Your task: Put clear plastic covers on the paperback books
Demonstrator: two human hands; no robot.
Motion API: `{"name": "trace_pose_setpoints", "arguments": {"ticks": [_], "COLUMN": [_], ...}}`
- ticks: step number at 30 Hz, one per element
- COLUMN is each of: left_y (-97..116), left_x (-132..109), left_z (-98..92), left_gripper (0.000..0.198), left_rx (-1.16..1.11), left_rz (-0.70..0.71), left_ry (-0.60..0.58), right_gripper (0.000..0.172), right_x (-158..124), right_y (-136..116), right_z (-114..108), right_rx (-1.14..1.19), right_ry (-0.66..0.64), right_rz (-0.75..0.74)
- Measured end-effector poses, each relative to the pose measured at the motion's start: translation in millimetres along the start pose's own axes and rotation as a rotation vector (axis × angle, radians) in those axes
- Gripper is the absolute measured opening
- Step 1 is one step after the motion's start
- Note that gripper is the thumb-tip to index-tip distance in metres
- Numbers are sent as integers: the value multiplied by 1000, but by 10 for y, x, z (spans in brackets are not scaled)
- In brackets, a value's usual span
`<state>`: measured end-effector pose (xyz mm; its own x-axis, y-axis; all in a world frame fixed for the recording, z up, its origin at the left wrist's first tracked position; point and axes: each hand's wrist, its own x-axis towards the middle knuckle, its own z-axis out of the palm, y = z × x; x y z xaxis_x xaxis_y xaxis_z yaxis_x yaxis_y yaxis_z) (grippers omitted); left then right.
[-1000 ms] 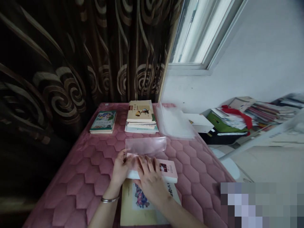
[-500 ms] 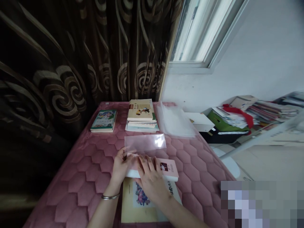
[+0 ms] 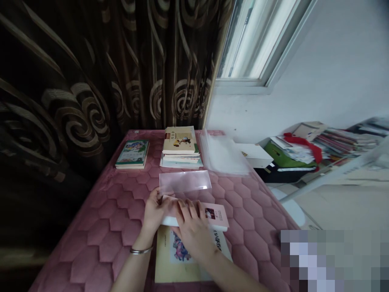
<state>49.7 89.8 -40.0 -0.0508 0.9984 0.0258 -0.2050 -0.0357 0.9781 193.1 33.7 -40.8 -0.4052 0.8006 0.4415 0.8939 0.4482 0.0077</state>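
Observation:
A pink book [image 3: 219, 215] with a small dark picture lies crosswise in front of me, its white page edge toward me. A clear plastic book cover [image 3: 185, 181] sticks out flat beyond its far side. My left hand [image 3: 155, 209], a silver bangle at the wrist, is closed at the book's left end, fingers curled round the cover's near-left corner and thumb over the book. Across the book's top lie the fingers of my right hand [image 3: 193, 223], with the thumb at the near edge, gripping it. Beneath is a yellow book [image 3: 164, 259] with a cartoon picture, partly hidden by my right arm.
On the pink quilted surface [image 3: 106, 227] stand a stack of books [image 3: 179, 148], a green book [image 3: 132, 154] at the left and a pile of clear plastic covers [image 3: 226, 154]. A white box [image 3: 255, 156] and a green container [image 3: 278, 154] of papers stand to the right. Dark curtains [image 3: 136, 81] hang behind.
The glare on the clear plastic cover has faded. Both hands and the pink book stay in nearly the same place.

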Motion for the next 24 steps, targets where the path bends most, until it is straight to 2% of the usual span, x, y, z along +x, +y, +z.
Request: {"name": "trace_pose_setpoints", "arguments": {"ticks": [5,10,15,19,21,24], "left_y": [22,42,34,16,8,-1], "left_x": [-11,-31,-36,-15,-4,6], "left_z": [-14,-5,-7,-34,-48,-55], "left_gripper": [41,39,37,31,33,38], "left_rx": [93,158,222,315,306,248], "left_rz": [-17,21,46,111,113,92], "left_ry": [-25,4,11,79,113,135], "right_gripper": [69,67,64,53,44,36], "right_x": [0,11,74,99,87,45], "right_y": [15,19,39,147,258,496], "right_z": [32,33,-74,-199,-246,-247], "right_rx": [-3,6,62,173,195,170], "right_ry": [5,17,-5,-42,-35,43], "right_rz": [8,2,3,-22,48,258]}}
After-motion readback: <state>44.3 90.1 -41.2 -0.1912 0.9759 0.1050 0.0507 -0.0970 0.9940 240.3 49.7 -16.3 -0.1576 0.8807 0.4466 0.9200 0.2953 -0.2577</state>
